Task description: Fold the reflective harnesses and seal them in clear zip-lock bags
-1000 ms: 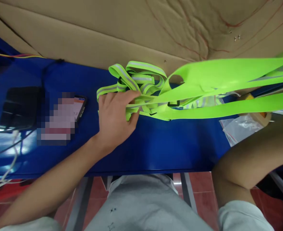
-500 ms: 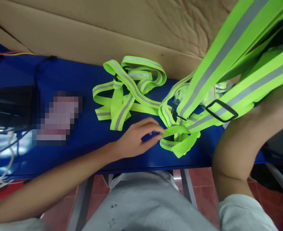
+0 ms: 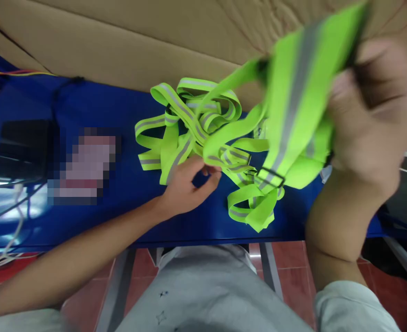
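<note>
My right hand [image 3: 369, 110], blurred by motion, is closed around a bunch of neon-green reflective straps [image 3: 293, 101] with grey stripes, raised above the table. A black slide buckle [image 3: 271, 178] sits at the lower end of the wide strap. My left hand [image 3: 192, 184] is lower and to the left, thumb and fingers pinched on a green strap [image 3: 210, 150] that curves up towards the bunch. Behind it lies a loose tangle of similar straps [image 3: 179, 108]. A looped strap end [image 3: 255, 210] rests on the table below the buckle.
The blue table [image 3: 148, 230] runs along in front of me, with brown cardboard [image 3: 120, 41] behind it. At left are a black box [image 3: 21, 152] with cables and a pixelated item [image 3: 85, 166]. A clear plastic packet [image 3: 260, 129] is partly hidden behind the straps.
My right hand has come into view, bringing the bunched straps left and lower. My left hand has moved left and slightly away from me, off the looped end on the table.
</note>
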Motion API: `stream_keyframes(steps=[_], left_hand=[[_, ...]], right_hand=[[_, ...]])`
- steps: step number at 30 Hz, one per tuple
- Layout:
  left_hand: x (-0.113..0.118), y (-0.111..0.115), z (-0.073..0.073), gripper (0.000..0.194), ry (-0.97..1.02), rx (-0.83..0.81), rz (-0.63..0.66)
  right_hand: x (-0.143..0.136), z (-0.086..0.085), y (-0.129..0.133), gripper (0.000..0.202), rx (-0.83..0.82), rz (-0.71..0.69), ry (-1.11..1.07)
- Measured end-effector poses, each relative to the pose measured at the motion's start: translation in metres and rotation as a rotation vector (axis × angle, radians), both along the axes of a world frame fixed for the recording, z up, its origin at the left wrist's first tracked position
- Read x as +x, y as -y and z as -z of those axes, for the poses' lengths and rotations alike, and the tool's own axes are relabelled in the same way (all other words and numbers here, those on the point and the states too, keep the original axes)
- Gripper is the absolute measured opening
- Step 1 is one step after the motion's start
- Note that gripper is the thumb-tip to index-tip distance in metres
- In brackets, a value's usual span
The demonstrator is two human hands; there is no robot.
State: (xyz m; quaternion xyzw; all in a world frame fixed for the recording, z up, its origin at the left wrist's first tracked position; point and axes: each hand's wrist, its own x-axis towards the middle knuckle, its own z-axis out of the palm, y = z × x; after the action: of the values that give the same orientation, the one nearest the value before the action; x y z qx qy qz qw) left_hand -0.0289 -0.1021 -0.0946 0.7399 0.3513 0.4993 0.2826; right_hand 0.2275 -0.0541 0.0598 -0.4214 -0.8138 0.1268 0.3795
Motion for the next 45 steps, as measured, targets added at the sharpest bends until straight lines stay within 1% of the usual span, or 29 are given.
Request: stream_keyframes(steps=[1, 2, 4, 5, 7, 8, 11, 13, 15, 17, 19, 20, 24, 25, 27, 29, 32, 35, 38, 40, 43, 45], left_hand=[[-0.003, -0.004, -0.001, 0.002, 0.079, 0.012, -0.055], [-0.007, -0.008, -0.003, 0.006, 0.162, 0.039, -0.115], [-0.013, -0.015, -0.008, 0.015, 0.303, 0.123, -0.227], [-0.015, -0.018, -0.010, 0.019, 0.334, 0.163, -0.278], [-0.018, -0.020, -0.017, 0.022, 0.287, 0.205, -0.339], [-0.017, -0.019, -0.019, 0.024, 0.220, 0.209, -0.330], [-0.013, -0.013, -0.023, 0.030, -0.028, 0.155, -0.203], [-0.009, -0.009, -0.021, 0.025, -0.117, 0.065, -0.141], [-0.007, -0.008, -0.018, 0.022, -0.150, -0.018, -0.133], [-0.007, -0.008, -0.016, 0.024, -0.175, -0.046, -0.154], [-0.008, -0.009, -0.016, 0.026, -0.198, -0.029, -0.182], [-0.009, -0.008, -0.016, 0.028, -0.204, -0.014, -0.196], [-0.008, -0.006, -0.015, 0.029, -0.200, 0.030, -0.216], [-0.007, -0.005, -0.015, 0.028, -0.201, 0.032, -0.218], [-0.005, -0.004, -0.013, 0.024, -0.195, 0.018, -0.214], [-0.004, -0.004, -0.012, 0.023, -0.176, -0.027, -0.187], [-0.004, -0.007, -0.012, 0.025, -0.164, -0.053, -0.095], [-0.006, -0.011, -0.014, 0.028, -0.169, -0.017, -0.015], [-0.008, -0.013, -0.017, 0.033, -0.174, 0.006, 0.027], [-0.008, -0.011, -0.019, 0.039, -0.225, 0.022, 0.057], [-0.009, -0.004, -0.022, 0.055, -0.332, 0.024, 0.107], [-0.010, -0.001, -0.024, 0.061, -0.310, 0.031, 0.109]], right_hand=[[-0.003, 0.001, 0.000, 0.021, 0.020, -0.053, 0.033], [-0.007, 0.003, -0.001, 0.018, 0.037, -0.122, 0.087], [-0.017, 0.011, -0.002, 0.022, 0.042, -0.265, 0.223], [-0.023, 0.017, -0.003, 0.024, 0.044, -0.314, 0.268], [-0.034, 0.031, -0.004, 0.028, 0.045, -0.368, 0.301], [-0.039, 0.038, -0.003, 0.030, 0.038, -0.394, 0.307], [-0.051, 0.058, -0.001, 0.031, 0.029, -0.460, 0.311], [-0.055, 0.065, 0.001, 0.030, 0.043, -0.461, 0.302], [-0.056, 0.068, 0.001, 0.028, 0.057, -0.441, 0.292], [-0.055, 0.068, -0.001, 0.026, 0.058, -0.427, 0.296], [-0.055, 0.067, -0.001, 0.029, 0.042, -0.425, 0.319], [-0.055, 0.067, -0.002, 0.034, 0.028, -0.416, 0.343], [-0.058, 0.072, 0.000, 0.070, -0.022, -0.338, 0.529], [-0.059, 0.074, 0.001, 0.073, -0.033, -0.330, 0.574], [-0.061, 0.076, 0.003, 0.070, -0.066, -0.328, 0.641], [-0.062, 0.076, 0.006, 0.061, -0.099, -0.304, 0.701], [-0.061, 0.070, 0.010, 0.052, -0.114, -0.258, 0.774], [-0.055, 0.065, 0.010, 0.048, -0.113, -0.294, 0.777], [-0.043, 0.062, 0.002, 0.053, -0.111, -0.348, 0.717], [-0.033, 0.057, -0.006, 0.060, -0.122, -0.379, 0.644], [-0.013, 0.039, -0.013, 0.069, -0.145, -0.424, 0.538], [0.005, 0.023, -0.014, 0.074, -0.173, -0.397, 0.489]])
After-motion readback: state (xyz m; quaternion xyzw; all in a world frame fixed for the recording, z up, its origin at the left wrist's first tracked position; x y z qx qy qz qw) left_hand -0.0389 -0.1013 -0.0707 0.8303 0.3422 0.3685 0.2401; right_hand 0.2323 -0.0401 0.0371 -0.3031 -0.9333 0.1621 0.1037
